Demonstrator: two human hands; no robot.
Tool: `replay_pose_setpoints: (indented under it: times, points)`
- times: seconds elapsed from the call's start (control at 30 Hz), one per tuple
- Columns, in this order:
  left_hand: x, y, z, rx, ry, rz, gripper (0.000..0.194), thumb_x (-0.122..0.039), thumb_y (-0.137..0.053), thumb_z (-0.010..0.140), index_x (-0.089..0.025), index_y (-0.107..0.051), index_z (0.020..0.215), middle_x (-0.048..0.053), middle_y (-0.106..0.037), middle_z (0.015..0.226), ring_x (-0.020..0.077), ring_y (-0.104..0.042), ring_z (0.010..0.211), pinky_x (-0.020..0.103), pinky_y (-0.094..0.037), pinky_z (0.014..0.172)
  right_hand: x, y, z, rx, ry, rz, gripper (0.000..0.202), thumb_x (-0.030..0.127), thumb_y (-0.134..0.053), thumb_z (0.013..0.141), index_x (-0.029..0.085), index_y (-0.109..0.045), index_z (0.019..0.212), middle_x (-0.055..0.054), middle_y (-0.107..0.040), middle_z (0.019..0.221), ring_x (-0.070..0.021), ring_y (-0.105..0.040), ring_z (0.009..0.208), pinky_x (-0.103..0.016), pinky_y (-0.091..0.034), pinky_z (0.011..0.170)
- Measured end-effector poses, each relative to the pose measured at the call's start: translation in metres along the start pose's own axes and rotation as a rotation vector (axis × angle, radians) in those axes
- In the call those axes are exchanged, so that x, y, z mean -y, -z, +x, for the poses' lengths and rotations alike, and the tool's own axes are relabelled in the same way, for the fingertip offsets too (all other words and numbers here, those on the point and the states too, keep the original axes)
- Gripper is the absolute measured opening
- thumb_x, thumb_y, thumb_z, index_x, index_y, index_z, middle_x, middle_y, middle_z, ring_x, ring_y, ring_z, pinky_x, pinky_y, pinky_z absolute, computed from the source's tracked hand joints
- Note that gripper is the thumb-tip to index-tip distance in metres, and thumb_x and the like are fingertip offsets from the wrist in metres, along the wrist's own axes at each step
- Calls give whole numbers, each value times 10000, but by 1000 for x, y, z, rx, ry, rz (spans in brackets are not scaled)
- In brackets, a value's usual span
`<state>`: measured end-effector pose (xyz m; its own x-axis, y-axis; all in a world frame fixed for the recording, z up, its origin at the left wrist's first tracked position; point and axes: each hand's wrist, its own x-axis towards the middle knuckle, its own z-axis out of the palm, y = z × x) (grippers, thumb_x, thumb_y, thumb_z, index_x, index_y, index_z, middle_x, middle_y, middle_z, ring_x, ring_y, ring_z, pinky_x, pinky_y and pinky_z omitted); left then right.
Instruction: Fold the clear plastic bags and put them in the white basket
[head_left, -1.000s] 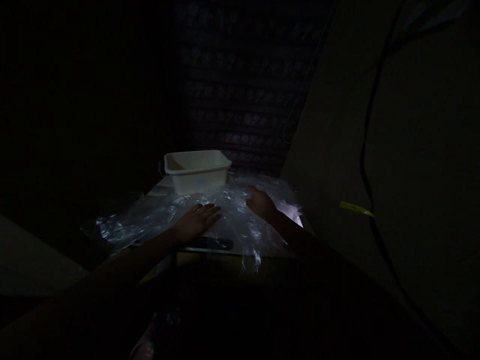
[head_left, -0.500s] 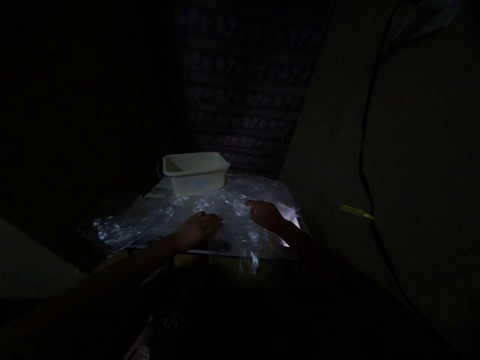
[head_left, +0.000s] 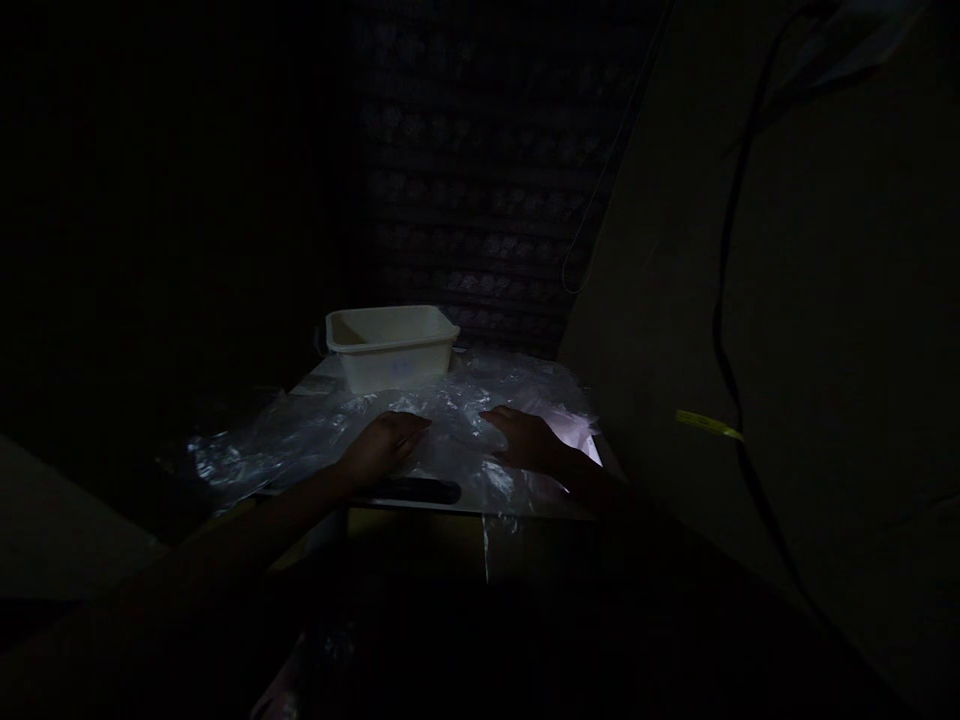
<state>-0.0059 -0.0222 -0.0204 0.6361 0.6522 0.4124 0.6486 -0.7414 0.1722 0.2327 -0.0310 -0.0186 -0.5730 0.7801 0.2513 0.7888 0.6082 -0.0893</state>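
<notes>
Crumpled clear plastic film (head_left: 457,415) covers much of a small table (head_left: 469,498) in a very dark room. My left hand (head_left: 381,446) rests on the film left of centre, its fingers pointing right and nothing visibly gripped. To the right, my right hand (head_left: 523,438) touches the film with thumb and fingers apart. A long dark object (head_left: 420,490) lies along the front edge, just below my left hand; its left part is hard to make out. The film's front end hangs over the edge near the middle.
A pale rectangular tub (head_left: 397,365) stands at the table's back left. Something bright (head_left: 581,432) glows under the film at the right edge. A dark cable (head_left: 721,320) with a yellow tag (head_left: 709,424) hangs by the right wall.
My left hand has drawn back slightly to the left and up. My right hand has opened. The film has shifted, uncovering more of the dark object at the front edge.
</notes>
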Motion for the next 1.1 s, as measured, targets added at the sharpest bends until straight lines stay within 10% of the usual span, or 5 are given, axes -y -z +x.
replay_pose_setpoints:
  times: [0.27,0.67,1.1]
  points:
    - [-1,0,-3,-23,65,-127,307,-241,-339,725,-120,-531,933,77,-574,930,141,-502,848,276,-392,744,5,-15,14,-82,-83,404,149,190,-453,658,142,-575,728,-47,-592,791,-111,-533,741,-228,-401,667]
    - [4,-5,-15,-27,214,-259,269,-234,-345,689,-148,-577,796,63,-591,877,132,-535,763,253,-419,671,14,-21,19,-103,-509,1042,106,228,-517,572,130,-552,594,9,-539,505,-79,-503,416,-187,-404,387]
    - [-1,-5,-14,-16,577,-627,255,-332,-432,613,-163,-605,692,7,-620,681,145,-549,640,230,-420,588,14,-19,26,-72,-495,1195,135,233,-534,542,116,-516,607,22,-495,465,-121,-552,472,-194,-411,386]
